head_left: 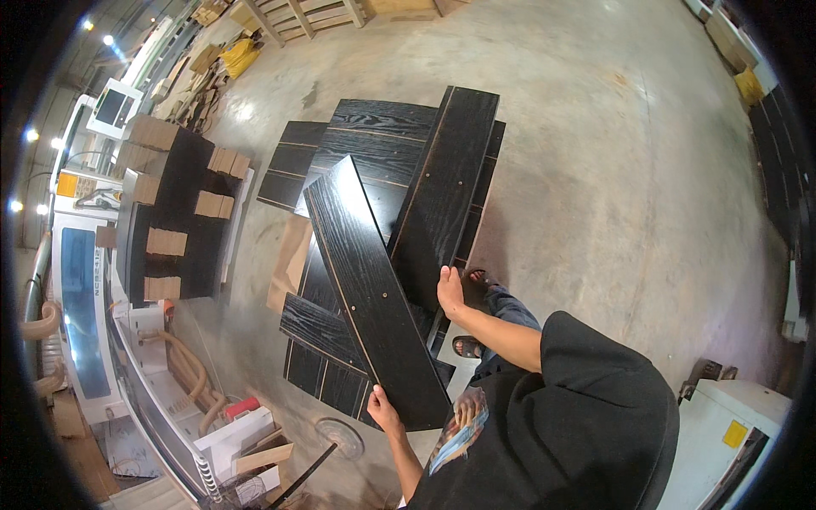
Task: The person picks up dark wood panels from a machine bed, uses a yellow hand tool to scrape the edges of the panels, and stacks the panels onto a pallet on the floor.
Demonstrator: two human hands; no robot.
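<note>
A long black wood-grain board (361,280) lies slantwise over a pile of other black boards. Near its close end, my left hand (387,410) is closed on the left edge, thumb on top and fingers mostly hidden. My right hand (450,291) is closed around the right edge of a second long black board (446,170), which leans across the right side of the pile. Both boards show small round holes or fittings on their faces. Beneath them are wide black panels (378,119) with thin pale lines, and shorter black panels (314,331) at the near left.
At left stands a stack of black panels (187,187) with cardboard pads, beside a large white machine (81,314) with hoses. A wheel-like round base (340,438) with a dark pole is near my left hand. A white cabinet (731,416) stands lower right; wooden pallets (297,17) lie beyond.
</note>
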